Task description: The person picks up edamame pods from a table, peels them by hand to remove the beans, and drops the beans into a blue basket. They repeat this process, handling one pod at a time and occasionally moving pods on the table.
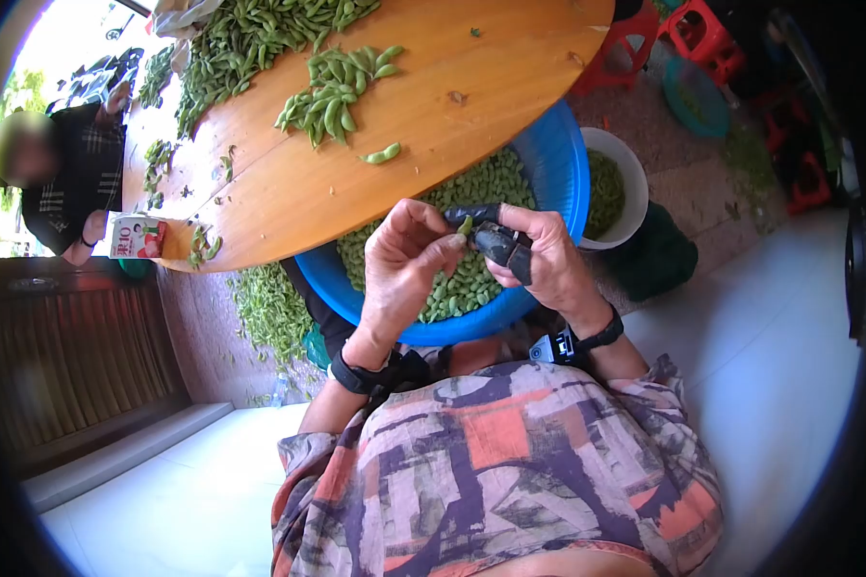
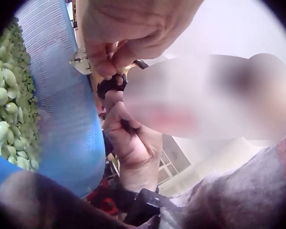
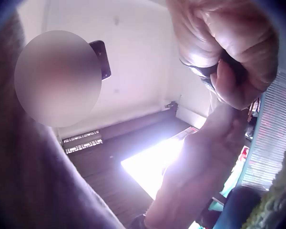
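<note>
Over a blue basket (image 1: 579, 183) of shelled green beans (image 1: 481, 279), both hands meet in the head view. The left hand (image 1: 401, 269) pinches a small green pod (image 1: 466, 226) between thumb and fingers. Against the pod's other side, the right hand (image 1: 548, 264) holds it with black-wrapped thumb and fingers. In the left wrist view the left hand (image 2: 138, 28) is above the right hand (image 2: 133, 138), fingertips together. The right wrist view shows the right hand (image 3: 229, 47) with curled fingers; the pod is hidden there.
Pods (image 1: 332, 96) lie on the wooden table (image 1: 433, 87) beyond the basket. A white bucket (image 1: 635, 183) stands right of it, near red stools (image 1: 702, 38). Another person (image 1: 72, 183) sits at the far left beside a carton (image 1: 135, 237). Husks (image 1: 269, 308) litter the floor.
</note>
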The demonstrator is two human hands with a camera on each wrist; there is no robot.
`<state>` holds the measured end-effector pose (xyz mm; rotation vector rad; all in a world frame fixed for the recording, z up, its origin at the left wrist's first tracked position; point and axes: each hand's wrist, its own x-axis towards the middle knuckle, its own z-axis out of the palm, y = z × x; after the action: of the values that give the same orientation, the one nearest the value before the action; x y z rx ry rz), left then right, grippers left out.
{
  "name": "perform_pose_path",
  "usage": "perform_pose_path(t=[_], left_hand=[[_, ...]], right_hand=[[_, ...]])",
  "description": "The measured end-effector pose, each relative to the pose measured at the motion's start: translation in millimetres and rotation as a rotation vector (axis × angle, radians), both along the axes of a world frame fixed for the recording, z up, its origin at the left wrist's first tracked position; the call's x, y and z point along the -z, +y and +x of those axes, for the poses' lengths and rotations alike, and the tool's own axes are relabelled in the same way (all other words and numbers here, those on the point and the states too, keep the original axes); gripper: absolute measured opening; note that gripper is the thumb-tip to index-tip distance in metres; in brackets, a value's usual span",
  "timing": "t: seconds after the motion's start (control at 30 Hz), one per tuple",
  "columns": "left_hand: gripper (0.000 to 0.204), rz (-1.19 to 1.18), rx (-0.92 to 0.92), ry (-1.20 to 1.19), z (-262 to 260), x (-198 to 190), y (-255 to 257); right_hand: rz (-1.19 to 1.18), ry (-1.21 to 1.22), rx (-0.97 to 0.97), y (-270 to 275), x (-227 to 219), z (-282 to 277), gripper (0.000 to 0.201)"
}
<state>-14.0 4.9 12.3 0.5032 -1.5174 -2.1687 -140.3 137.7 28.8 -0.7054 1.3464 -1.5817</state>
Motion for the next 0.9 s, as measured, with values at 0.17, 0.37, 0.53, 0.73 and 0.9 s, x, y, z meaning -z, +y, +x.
perform_pose_path(t=[0.17, 0.37, 0.53, 0.73, 0.9], left_hand=[[0.022, 0.44, 0.144, 0.044, 7.0, 3.9, -4.7], [0.028, 0.754, 0.255, 0.187, 10.6, 36.3, 0.8], [0.029, 0.79, 0.117, 0.169, 9.0, 39.6, 6.7], [0.024, 0.06, -0.015, -0.124, 11.9, 19.8, 11.3], [0.019, -0.807, -0.035, -0.256, 13.2, 20.4, 7.3]], right_hand=[[-0.073, -0.118, -0.112, 4.7, 10.3, -8.2, 0.016], [-0.132, -0.328, -0.184, 2.9, 22.1, -10.1, 0.019], [-0.096, -0.103, -0.107, -0.6, 21.1, -1.7, 0.018], [0.083, 0.068, -0.072, -1.4, 20.0, 6.3, 0.01], [0.069, 0.394, 0.048, -2.0, 24.6, 12.6, 0.018]])
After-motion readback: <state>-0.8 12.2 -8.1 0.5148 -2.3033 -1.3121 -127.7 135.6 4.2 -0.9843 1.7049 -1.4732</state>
